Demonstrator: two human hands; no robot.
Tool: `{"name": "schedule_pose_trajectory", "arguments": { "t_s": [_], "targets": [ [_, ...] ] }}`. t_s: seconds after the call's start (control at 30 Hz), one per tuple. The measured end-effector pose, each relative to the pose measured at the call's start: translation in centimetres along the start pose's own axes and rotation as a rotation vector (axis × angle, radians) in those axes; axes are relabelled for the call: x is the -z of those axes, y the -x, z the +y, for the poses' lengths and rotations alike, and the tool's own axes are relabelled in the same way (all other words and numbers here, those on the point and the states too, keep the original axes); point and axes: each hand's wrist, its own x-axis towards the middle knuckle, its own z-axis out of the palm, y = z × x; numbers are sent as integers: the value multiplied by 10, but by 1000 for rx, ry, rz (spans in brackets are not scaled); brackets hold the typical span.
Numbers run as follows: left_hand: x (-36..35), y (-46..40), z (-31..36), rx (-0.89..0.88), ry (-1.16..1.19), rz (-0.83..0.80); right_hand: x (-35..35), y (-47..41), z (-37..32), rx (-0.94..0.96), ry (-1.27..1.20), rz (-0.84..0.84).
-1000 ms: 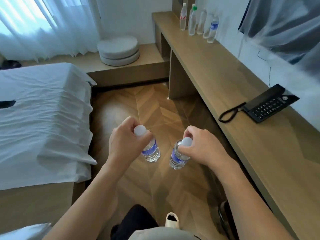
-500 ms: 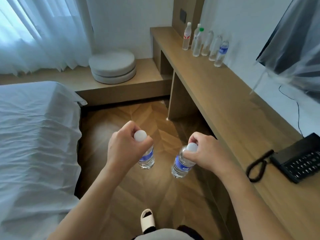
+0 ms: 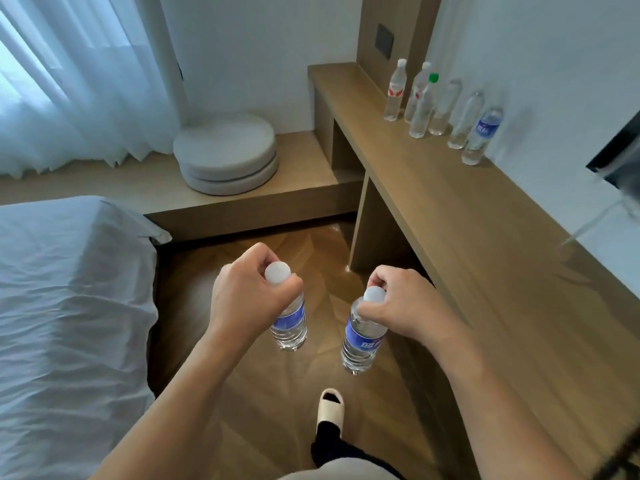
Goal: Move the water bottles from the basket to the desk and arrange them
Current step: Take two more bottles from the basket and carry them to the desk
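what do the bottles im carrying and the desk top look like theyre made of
Bottle in the left hand and bottle in the right hand: clear, glossy, probably thin plastic, since the floor shows through; white caps. Desk: matte pale wood grain, possibly laminate.

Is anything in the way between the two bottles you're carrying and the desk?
Nothing visible. Left hand and right hand each hold a bottle over the floor; the desk before the row is bare.
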Motion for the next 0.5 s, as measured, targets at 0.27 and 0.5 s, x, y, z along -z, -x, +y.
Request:
{"name": "schedule_pose_trajectory", "arguments": {
  "t_s": [0.27, 0.5],
  "targets": [
    [-31, -148, 10, 10, 7, 19, 45, -151, 0, 49, -34, 63],
    [-73, -269, 6, 38, 39, -21, 77, -261, 11, -69, -139, 81]
  ]
}}
